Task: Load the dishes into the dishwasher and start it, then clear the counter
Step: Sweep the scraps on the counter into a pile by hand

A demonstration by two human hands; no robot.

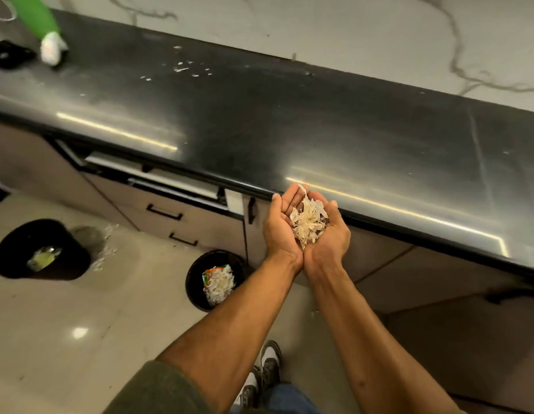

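A dark, glossy counter (259, 115) runs across the kitchen, a few pale flakes (182, 67) scattered on its far side. Just off its near edge, a heap of pale peels (309, 222) lies in two cupped palms pressed side by side: left hand (282, 225) and right hand (328, 234), fingers gently curved upward around the heap. Below left, a black bin (197, 282) holds similar scraps; another bin (18, 249) stands farther left.
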